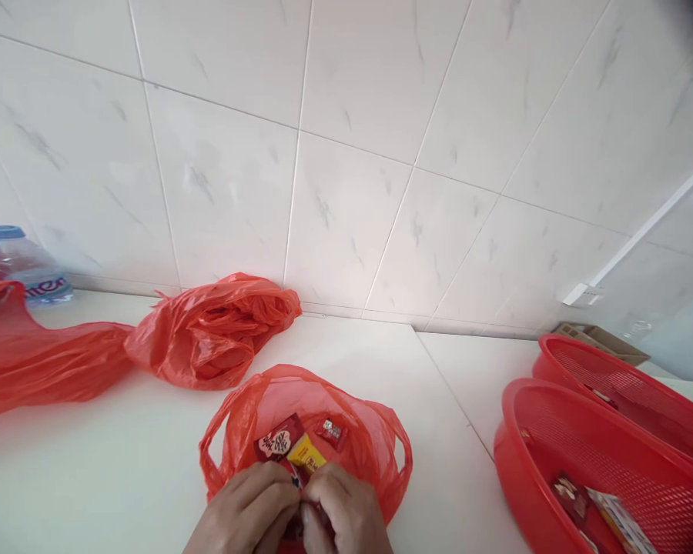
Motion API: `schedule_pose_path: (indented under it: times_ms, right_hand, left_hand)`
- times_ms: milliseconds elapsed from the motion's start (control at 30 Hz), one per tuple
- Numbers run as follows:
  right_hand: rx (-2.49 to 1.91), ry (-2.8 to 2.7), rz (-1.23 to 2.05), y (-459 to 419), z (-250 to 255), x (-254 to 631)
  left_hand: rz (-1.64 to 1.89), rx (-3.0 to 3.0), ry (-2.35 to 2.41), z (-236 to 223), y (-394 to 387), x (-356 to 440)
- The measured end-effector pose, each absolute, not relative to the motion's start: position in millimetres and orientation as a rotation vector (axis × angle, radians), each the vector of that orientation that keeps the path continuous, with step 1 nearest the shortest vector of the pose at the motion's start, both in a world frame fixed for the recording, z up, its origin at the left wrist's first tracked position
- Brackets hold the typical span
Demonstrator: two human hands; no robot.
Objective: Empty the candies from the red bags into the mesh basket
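Note:
In the front middle of the head view, an open red plastic bag (381, 431) stands on the white table with its handle loops spread to both sides. Inside lie a dark red packet (278, 437) with white lettering, a yellow packet (306, 455) and a small red packet (330, 432). My left hand (248, 508) and my right hand (343, 504) meet over the bag's near side, fingers curled and pinched together. Between them shows part of a small dark red packet (294, 472), gripped from both sides; its lower part is hidden by my fingers.
A crumpled red plastic bag (219, 331) lies at the back left, touching more red plastic (51, 362). Behind it is a water bottle (35, 265). Two red mesh baskets (511, 454) with packets inside stand on the right, before a cardboard box (606, 342). A tiled wall (352, 223) bounds the table.

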State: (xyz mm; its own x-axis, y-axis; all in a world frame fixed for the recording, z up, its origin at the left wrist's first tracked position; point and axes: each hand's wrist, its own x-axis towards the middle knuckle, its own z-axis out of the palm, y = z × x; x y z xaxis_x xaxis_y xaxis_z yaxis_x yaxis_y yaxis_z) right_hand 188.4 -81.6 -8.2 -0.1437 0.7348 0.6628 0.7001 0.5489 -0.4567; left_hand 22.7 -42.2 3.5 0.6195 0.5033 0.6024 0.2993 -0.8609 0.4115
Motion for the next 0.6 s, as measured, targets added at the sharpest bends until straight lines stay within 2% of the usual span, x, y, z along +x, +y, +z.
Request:
schedule_pose_path:
  times_ms: [367, 600]
  right_hand:
    - [-1.161, -1.897, 0.099, -82.4, -4.6, 191.1]
    - [-1.325, -1.711, 0.523, -87.6, 0.2, 191.1]
  left_hand:
    - [1.055, 2.474, 0.763, 8.4, -45.5, 26.0]
    - [1.013, 2.191, 0.904, 3.7, -51.8, 26.4]
